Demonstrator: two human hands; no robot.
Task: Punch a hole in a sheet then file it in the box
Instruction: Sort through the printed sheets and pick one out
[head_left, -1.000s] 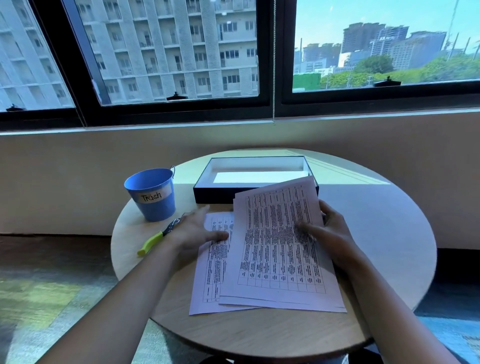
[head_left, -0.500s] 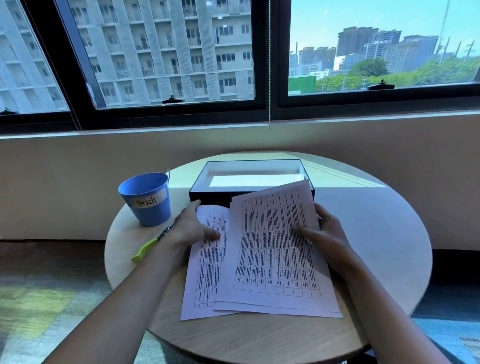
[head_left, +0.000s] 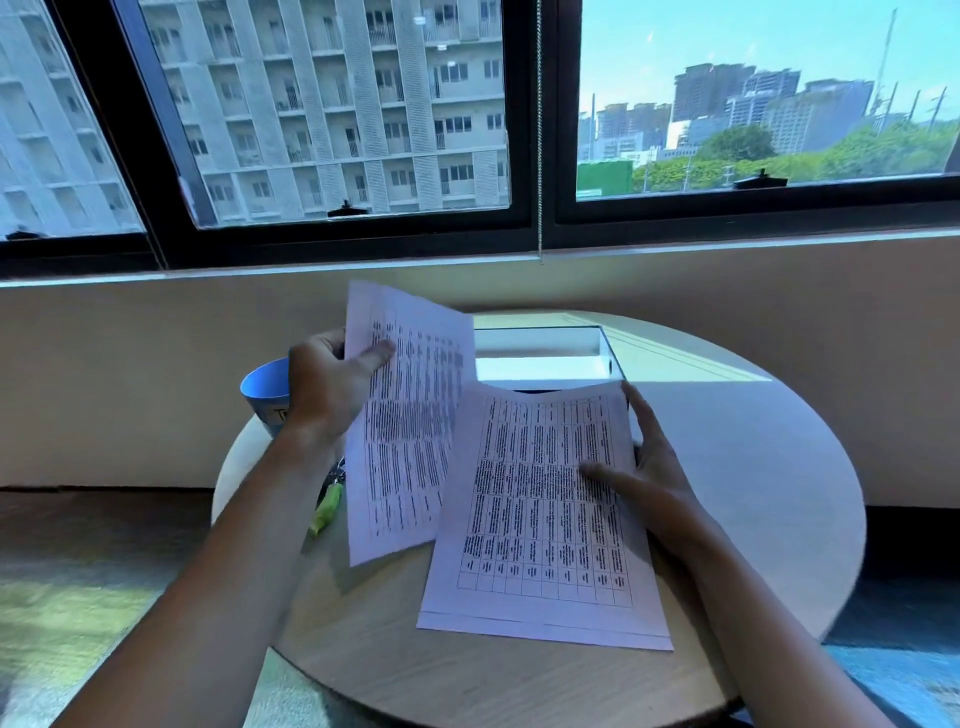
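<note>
My left hand (head_left: 332, 387) grips a printed sheet (head_left: 410, 415) by its left edge and holds it lifted and tilted above the table. My right hand (head_left: 641, 467) rests flat on the right edge of the stack of printed sheets (head_left: 540, 519) lying on the round table, thumb on top of the paper. Behind the papers sits the open black box (head_left: 615, 358) with a white inside. A hole punch with a yellow-green handle (head_left: 326, 512) lies on the table left of the stack, partly hidden by the lifted sheet and my left forearm.
A blue trash cup (head_left: 262, 387) stands at the table's left, mostly hidden behind my left hand. The round wooden table (head_left: 727, 467) sits against a low wall under large windows. A blind cord (head_left: 540, 156) hangs above the box.
My left hand has taken hold of the left-hand sheet and lifted it off the table, up and away from the stack. My right hand stays on the stack.
</note>
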